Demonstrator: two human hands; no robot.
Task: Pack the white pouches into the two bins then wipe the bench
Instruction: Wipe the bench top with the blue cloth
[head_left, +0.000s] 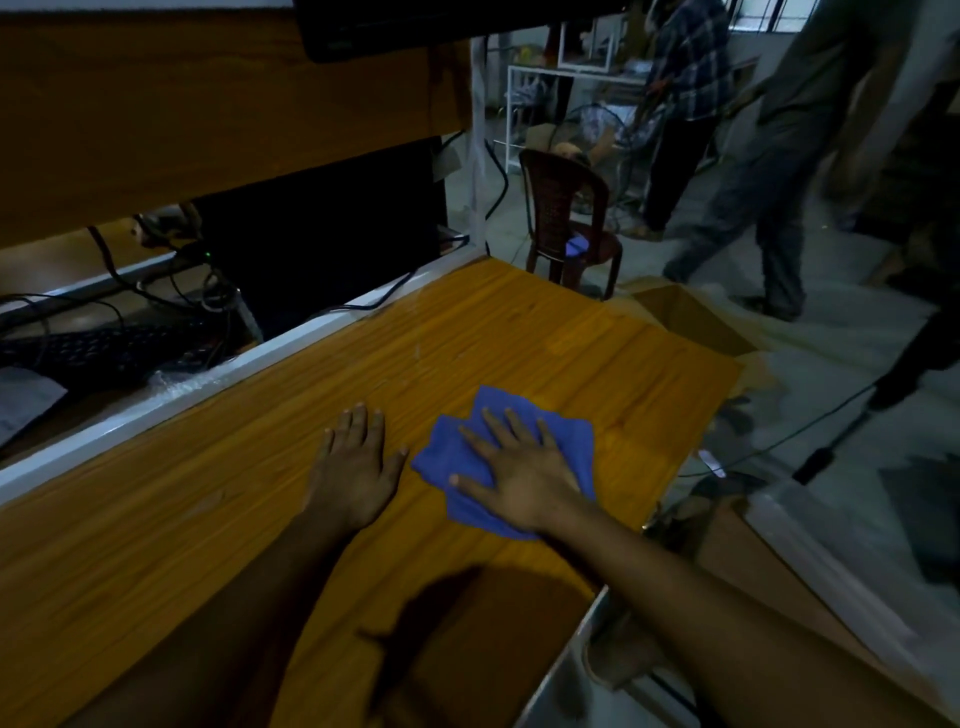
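Observation:
A crumpled blue cloth (561, 434) lies on the orange wooden bench (519, 338), right of centre. My right hand (514, 470) presses flat on the cloth with its fingers spread straight. My left hand (356, 465) rests flat on the bare bench just left of the cloth, fingers straight and together. No white pouches or bins show in this view.
A white rail (218, 379) edges the bench's far side, with cables and a keyboard (104, 345) beyond. An open cardboard box (691, 317) sits past the bench's right end. A brown plastic chair (569, 223) and two people (769, 171) stand on the floor behind.

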